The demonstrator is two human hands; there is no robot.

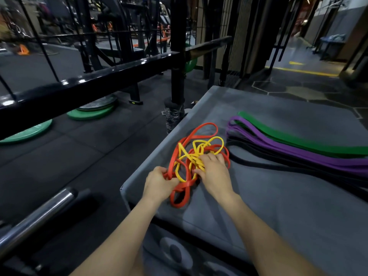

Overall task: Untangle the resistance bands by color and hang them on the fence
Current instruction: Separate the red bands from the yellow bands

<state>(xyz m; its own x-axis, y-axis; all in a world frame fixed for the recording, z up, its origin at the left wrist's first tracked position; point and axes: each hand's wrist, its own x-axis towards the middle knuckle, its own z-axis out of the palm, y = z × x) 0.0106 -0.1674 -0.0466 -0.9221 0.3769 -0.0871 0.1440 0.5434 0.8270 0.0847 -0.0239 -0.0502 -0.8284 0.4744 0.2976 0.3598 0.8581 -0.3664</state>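
Here the left hand point(159, 183) grips red bands point(180, 189) at the tangle's near-left edge, while the right hand point(214, 172) lies on the knot, fingers pinching yellow bands point(199, 154). The tangle sits on the mat point(278, 206) just ahead, loops trailing away. Purple, green and black bands run straight to the right. The fence point(95, 80) stands farther off, left.

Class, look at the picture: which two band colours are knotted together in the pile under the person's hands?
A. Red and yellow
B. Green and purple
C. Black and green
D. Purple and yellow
A: the red bands and yellow bands are twisted together, while the green, purple and black bands lie straight beside them.
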